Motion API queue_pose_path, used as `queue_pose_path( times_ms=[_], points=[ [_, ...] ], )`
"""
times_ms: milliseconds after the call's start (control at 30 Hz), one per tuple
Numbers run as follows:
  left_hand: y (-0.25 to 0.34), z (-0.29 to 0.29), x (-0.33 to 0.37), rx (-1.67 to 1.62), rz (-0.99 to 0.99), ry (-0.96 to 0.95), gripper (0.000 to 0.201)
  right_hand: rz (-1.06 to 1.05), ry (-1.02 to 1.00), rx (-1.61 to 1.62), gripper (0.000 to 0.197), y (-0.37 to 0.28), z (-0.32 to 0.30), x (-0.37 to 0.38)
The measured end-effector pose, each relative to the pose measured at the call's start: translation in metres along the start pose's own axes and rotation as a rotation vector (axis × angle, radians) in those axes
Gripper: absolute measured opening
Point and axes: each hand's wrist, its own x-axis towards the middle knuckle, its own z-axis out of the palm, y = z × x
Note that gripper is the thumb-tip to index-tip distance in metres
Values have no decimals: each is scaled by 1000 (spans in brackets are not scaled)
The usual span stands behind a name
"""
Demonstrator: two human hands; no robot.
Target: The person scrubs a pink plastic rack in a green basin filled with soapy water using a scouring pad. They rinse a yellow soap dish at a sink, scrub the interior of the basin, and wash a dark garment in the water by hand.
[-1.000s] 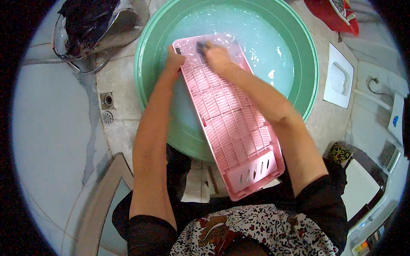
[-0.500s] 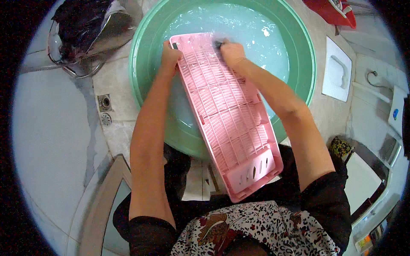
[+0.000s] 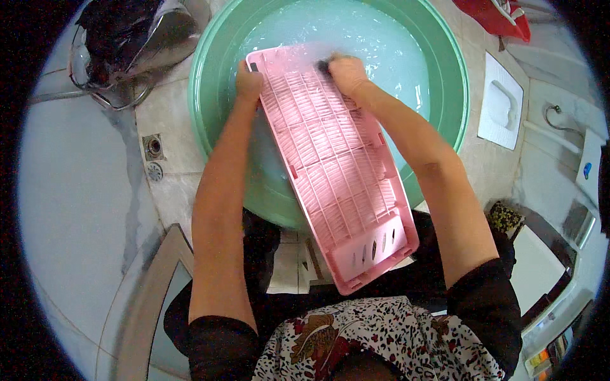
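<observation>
A long pink slatted plastic panel (image 3: 337, 159) with a raised rim slants from the green basin (image 3: 219, 190) down toward my lap. Its far end lies over the cloudy bluish water (image 3: 387, 57). My left hand (image 3: 248, 84) is closed on the panel's far left edge. At the far right side, my right hand (image 3: 349, 75) is closed on a small dark-bristled brush (image 3: 325, 66), pressed to the panel's face. Most of the brush is hidden by my fingers and smeared by motion. The near end of the panel has several slots.
To the left of the basin, a dark bag or cloth (image 3: 117, 44) sits in a metal-rimmed holder, and a floor drain (image 3: 152, 147) lies in the tiles. A white squat toilet pan (image 3: 501, 105) is at the right. A red container (image 3: 495, 16) stands at the far right.
The panel has shifted slightly left and away from me, along with my left hand. My right hand and the brush have moved a little on its far end.
</observation>
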Motion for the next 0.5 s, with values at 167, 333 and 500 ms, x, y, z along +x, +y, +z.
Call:
queue_pose_path(
  times_ms=[167, 333, 500],
  points=[
    [28, 45, -28, -553, -118, -127, 38, 89, 179, 232, 15, -56, 19, 14],
    [22, 49, -29, -307, -13, 13, 51, -152, 145, 333, 23, -69, 20, 10],
    [-10, 30, -16, -200, 2, 23, 49, -54, -108, 48, 23, -36, -13, 9]
  ],
)
